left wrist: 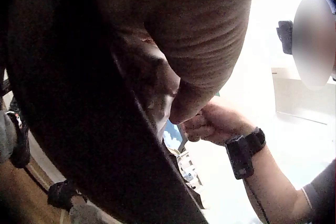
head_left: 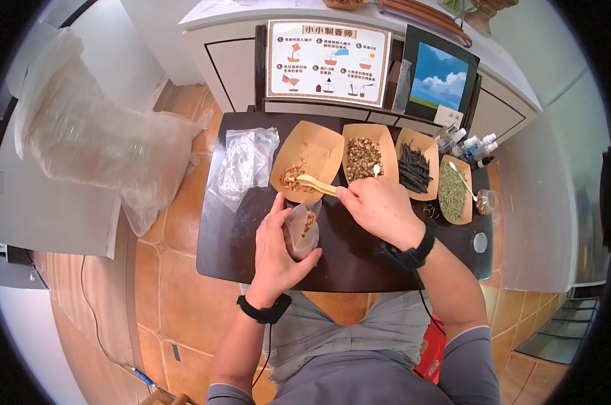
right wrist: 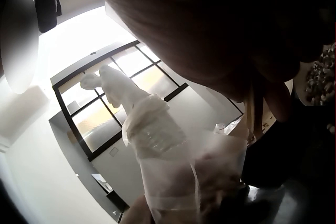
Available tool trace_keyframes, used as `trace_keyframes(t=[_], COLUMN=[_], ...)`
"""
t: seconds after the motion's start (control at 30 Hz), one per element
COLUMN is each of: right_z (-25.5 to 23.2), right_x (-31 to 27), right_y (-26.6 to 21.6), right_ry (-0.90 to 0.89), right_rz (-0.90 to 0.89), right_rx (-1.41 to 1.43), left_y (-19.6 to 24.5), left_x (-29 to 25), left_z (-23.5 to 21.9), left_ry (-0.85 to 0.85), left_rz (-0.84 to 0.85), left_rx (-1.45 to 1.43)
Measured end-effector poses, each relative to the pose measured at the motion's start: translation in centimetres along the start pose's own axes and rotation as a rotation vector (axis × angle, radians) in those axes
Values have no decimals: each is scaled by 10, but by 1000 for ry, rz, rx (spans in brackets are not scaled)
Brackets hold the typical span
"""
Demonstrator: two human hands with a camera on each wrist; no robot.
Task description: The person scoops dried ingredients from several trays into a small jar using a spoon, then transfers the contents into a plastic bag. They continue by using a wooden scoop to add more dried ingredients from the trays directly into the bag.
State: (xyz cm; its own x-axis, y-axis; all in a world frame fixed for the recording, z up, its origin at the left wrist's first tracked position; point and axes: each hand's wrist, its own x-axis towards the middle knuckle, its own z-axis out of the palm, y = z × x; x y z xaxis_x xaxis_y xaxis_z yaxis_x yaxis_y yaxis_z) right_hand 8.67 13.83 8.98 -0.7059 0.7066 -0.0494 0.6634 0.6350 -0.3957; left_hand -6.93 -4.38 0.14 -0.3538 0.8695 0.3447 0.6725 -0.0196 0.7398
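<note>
My left hand holds a small translucent pouch with brown bits inside, its fingers and thumb around the sides. In the right wrist view the pouch stands upright with its top spread. My right hand pinches a light wooden tool, whose far end lies among brown chips in the leftmost paper tray. The tray is just beyond the pouch. In the left wrist view, my left hand covers most of the pouch, with my right hand behind it.
Right of that tray stand trays of brown pieces, dark strips and green bits. Clear plastic bags lie on the dark table at left. Small bottles, a jar and a round lid are at right.
</note>
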Motion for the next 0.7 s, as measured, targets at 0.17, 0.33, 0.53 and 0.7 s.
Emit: trace_keyframes(t=[0.17,0.33,0.53,0.7], right_z=[-11,-17,-16,-17], right_x=[-6,-6,-5,-4], right_y=[4,3,1,-3], right_ry=[15,29,-23,-67], right_rz=[2,6,19,23], right_rx=[-68,-122,-71,-26], left_y=[-1,0,1,2], left_x=[-1,1,1,2], left_z=[1,0,-1,-2], left_ry=[2,-4,-33,-53], left_rz=[-7,11,5,-13], left_rx=[-2,22,40,41])
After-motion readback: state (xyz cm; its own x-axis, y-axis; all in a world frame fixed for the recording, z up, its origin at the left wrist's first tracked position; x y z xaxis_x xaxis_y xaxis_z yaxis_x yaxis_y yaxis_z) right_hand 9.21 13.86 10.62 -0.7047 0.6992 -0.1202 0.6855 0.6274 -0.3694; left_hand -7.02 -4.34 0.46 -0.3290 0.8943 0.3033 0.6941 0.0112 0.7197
